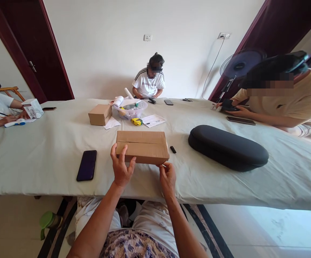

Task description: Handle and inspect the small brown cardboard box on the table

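Observation:
A closed brown cardboard box [142,145] is in front of me over the table, a seam running along its top. My left hand [121,167] holds its left front corner, fingers spread over the top and the thumb against the front side. At the lower right front corner, my right hand [168,175] grips the bottom edge with thumb and fingers close together. Part of the right fingers is hidden beneath the box. Just right of the box lies a small black object [173,149]. To the left, a dark smartphone [87,165] lies flat.
A long black case [228,147] lies at the right. Behind the box are a smaller carton [100,115], a clear plastic basin [139,113] of supplies, a yellow tape measure [137,122] and papers [154,120]. Three other people sit around the cloth-covered table [37,161].

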`<action>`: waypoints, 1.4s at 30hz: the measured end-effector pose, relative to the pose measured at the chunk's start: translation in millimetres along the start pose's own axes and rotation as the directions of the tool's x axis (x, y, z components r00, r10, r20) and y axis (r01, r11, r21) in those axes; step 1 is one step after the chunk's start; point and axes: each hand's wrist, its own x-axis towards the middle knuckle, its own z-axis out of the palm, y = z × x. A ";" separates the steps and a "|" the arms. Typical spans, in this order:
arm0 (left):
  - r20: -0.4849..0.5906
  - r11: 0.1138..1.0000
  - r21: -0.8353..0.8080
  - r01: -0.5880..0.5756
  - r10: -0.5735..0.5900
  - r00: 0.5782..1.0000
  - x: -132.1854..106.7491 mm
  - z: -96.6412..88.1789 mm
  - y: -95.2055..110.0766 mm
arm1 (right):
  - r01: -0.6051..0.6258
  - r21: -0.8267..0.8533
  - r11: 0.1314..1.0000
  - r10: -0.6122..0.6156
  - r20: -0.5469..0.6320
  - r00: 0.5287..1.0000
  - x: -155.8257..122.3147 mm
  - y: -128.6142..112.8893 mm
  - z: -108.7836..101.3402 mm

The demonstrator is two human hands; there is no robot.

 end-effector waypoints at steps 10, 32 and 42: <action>0.181 0.930 -0.171 0.325 -0.294 0.938 -32.9 27.0 -21.6 | 0.464 -0.200 0.863 -0.493 -0.129 0.861 19.2 -86.9 -12.5; 0.245 0.892 0.003 0.452 -0.439 0.865 -48.2 28.7 -37.7 | 0.437 -0.375 0.818 -0.452 0.052 0.891 25.5 -113.7 35.8; 0.259 0.884 0.006 0.468 -0.453 0.853 -51.4 31.1 -39.0 | 0.552 -0.173 0.816 -0.553 0.046 0.832 35.2 -87.3 34.9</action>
